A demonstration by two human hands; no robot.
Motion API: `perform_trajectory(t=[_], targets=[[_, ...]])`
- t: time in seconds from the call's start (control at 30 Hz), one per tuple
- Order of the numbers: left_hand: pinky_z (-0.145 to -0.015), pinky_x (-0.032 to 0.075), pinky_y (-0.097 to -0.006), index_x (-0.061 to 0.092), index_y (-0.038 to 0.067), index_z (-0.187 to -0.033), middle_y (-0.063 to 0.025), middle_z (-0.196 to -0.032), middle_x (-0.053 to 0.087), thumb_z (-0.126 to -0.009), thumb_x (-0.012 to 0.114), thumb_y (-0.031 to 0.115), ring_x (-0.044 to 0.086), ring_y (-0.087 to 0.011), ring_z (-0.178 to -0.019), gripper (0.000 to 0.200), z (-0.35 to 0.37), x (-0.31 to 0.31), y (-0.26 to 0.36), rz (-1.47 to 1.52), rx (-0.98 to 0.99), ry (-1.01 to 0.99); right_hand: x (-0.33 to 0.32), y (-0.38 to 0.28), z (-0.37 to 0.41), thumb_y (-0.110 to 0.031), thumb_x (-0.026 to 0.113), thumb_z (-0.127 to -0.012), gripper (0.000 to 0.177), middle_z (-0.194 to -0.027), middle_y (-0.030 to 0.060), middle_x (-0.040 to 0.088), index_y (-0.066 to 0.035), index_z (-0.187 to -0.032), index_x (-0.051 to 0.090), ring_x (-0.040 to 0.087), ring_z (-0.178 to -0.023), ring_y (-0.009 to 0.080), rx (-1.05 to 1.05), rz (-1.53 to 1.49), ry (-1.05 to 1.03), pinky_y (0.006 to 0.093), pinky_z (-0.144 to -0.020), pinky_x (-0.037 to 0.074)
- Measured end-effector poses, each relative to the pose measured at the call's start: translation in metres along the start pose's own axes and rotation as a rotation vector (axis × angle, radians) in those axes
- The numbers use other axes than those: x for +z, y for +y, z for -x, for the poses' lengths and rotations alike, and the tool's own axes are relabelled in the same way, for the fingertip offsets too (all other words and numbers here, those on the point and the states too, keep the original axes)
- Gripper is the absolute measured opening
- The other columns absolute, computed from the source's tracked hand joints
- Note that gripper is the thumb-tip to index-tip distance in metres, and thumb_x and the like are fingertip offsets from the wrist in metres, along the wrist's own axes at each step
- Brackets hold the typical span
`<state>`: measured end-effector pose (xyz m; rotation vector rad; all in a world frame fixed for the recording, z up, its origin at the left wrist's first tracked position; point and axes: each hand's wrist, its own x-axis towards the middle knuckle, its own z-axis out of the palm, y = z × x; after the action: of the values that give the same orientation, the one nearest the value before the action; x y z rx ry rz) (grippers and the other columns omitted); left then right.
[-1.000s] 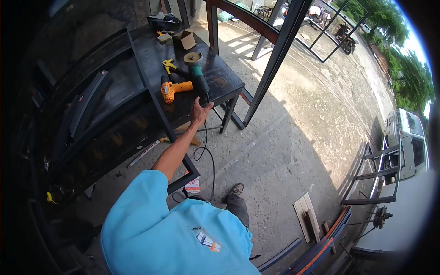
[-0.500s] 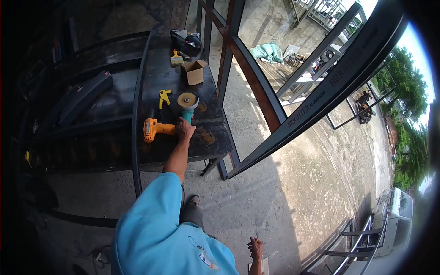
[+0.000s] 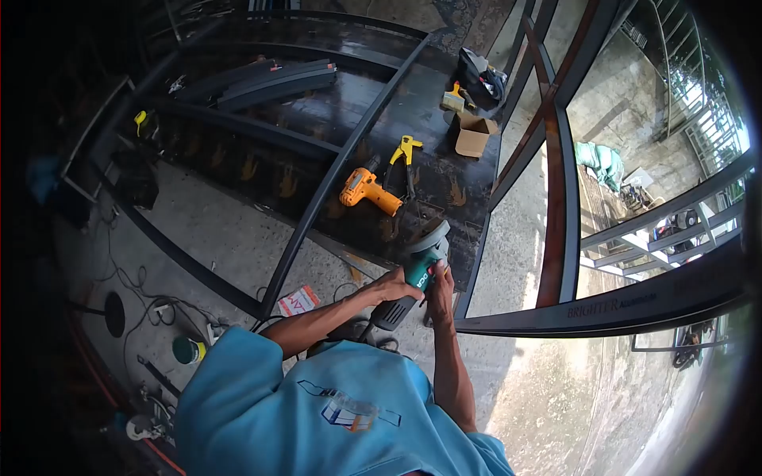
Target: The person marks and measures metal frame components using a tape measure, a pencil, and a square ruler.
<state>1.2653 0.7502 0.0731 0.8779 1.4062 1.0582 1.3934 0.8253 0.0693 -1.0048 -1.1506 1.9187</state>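
A green angle grinder (image 3: 419,270) is held in front of my chest, its disc end pointing away toward the dark table (image 3: 444,170). My left hand (image 3: 399,285) wraps around the grinder's body. My right hand (image 3: 440,285) closes against the other side, close to the grinder's head; a small orange spot shows at its fingers, too small to make out. Beyond the grinder, an orange cordless drill (image 3: 369,192) lies on the table. A yellow-and-black hand tool (image 3: 406,151) lies beside the drill.
An open cardboard box (image 3: 474,136), a paintbrush (image 3: 454,99) and a black bag (image 3: 480,75) are toward the table's far end. A long dark metal frame (image 3: 349,163) crosses the table. Another frame (image 3: 559,214) stands at the right. Cables (image 3: 143,287) lie on the floor at left.
The angle grinder has come off the table toward my body in my left hand. My right hand has risen from low at the right to the grinder. The view has turned left.
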Motion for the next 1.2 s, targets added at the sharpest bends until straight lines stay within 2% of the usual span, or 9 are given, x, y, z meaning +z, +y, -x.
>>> perform_trajectory(t=[0.23,0.4,0.47,0.6,0.7,0.77,0.83,0.97,1.2], targets=[[-0.073,0.046,-0.0293,0.052,-0.001,-0.116,-0.0114,-0.094,0.060,-0.062,0.075,0.022,0.058,-0.0178,-0.085,0.062,-0.009,0.019,0.020,-0.018,-0.093,-0.120,-0.023,0.006,-0.011,-0.048,0.053,-0.092,0.046,-0.084,0.0013,0.051,-0.002,-0.098,0.053,0.047,-0.078,0.0096,-0.113,0.148,0.158,0.0259,-0.070,0.040],[-0.083,0.045,-0.0362,0.047,-0.004,-0.119,-0.0182,-0.104,0.058,-0.056,0.077,0.027,0.057,-0.0285,-0.096,0.076,-0.025,0.002,0.022,-0.091,0.065,-0.055,-0.017,0.006,-0.036,-0.051,0.052,-0.091,0.047,-0.077,0.0017,0.049,-0.004,-0.090,0.051,0.043,-0.069,0.0079,-0.123,0.132,0.220,0.0256,-0.059,0.038],[-0.087,0.046,-0.0400,0.044,-0.008,-0.119,-0.0292,-0.110,0.057,-0.053,0.077,0.033,0.057,-0.0410,-0.102,0.084,-0.070,-0.023,-0.018,-0.508,0.099,0.015,-0.011,-0.005,-0.018,-0.048,0.054,-0.090,0.046,-0.076,0.0009,0.050,-0.003,-0.099,0.054,0.045,-0.061,0.0078,0.041,0.131,0.264,0.0241,-0.052,0.036],[-0.082,0.048,-0.0473,0.046,0.000,-0.111,-0.0234,-0.100,0.063,-0.060,0.076,0.025,0.060,-0.0399,-0.097,0.065,-0.084,-0.069,0.010,-1.030,0.072,-0.162,-0.050,0.050,0.002,-0.032,0.055,-0.092,0.033,-0.073,0.0007,0.051,-0.007,-0.115,0.055,0.041,-0.049,0.0051,0.080,0.255,0.358,0.0194,-0.044,0.031],[-0.082,0.048,-0.0457,0.045,0.001,-0.115,-0.0212,-0.103,0.061,-0.062,0.074,0.026,0.060,-0.0382,-0.096,0.065,-0.085,-0.098,0.006,-1.201,0.238,-0.214,-0.096,0.060,0.009,-0.021,0.057,-0.089,0.033,-0.068,0.0017,0.051,-0.010,-0.120,0.058,0.047,-0.054,0.0104,-0.098,0.405,0.375,0.0263,-0.050,0.037],[-0.085,0.047,-0.0450,0.044,0.002,-0.118,-0.0202,-0.107,0.060,-0.064,0.073,0.025,0.059,-0.0369,-0.100,0.066,-0.088,-0.110,-0.003,-1.228,0.272,-0.258,-0.083,0.040,0.013,-0.018,0.059,-0.086,0.030,-0.067,0.0050,0.053,-0.010,-0.114,0.063,0.052,-0.060,0.0147,-0.297,0.946,0.614,0.0309,-0.057,0.041],[-0.087,0.046,-0.0444,0.044,0.002,-0.121,-0.0193,-0.111,0.059,-0.065,0.072,0.025,0.057,-0.0356,-0.103,0.067,-0.097,-0.118,-0.008,-1.243,0.318,-0.272,-0.064,0.004,0.010,-0.013,0.058,-0.081,0.029,-0.077,0.0119,0.059,-0.012,-0.109,0.064,0.058,-0.071,0.0286,-0.280,0.906,0.551,0.0373,-0.066,0.045],[-0.092,0.044,-0.0425,0.041,0.003,-0.128,-0.0196,-0.115,0.056,-0.067,0.072,0.028,0.054,-0.0339,-0.108,0.072,-0.102,-0.122,-0.012,-1.222,0.414,-0.221,-0.056,-0.023,-0.010,-0.018,0.055,-0.084,0.024,-0.083,0.0115,0.060,-0.012,-0.104,0.066,0.059,-0.079,0.0285,-0.206,1.000,0.525,0.0373,-0.068,0.045],[-0.091,0.045,-0.0431,0.040,0.005,-0.128,-0.0180,-0.114,0.057,-0.068,0.069,0.028,0.054,-0.0338,-0.108,0.071,-0.097,-0.119,-0.002,-1.227,0.353,-0.217,-0.051,-0.030,-0.036,-0.017,0.051,-0.087,0.022,-0.086,0.0067,0.056,-0.018,-0.099,0.069,0.053,-0.086,0.0246,-0.420,1.421,0.398,0.0392,-0.073,0.035]])
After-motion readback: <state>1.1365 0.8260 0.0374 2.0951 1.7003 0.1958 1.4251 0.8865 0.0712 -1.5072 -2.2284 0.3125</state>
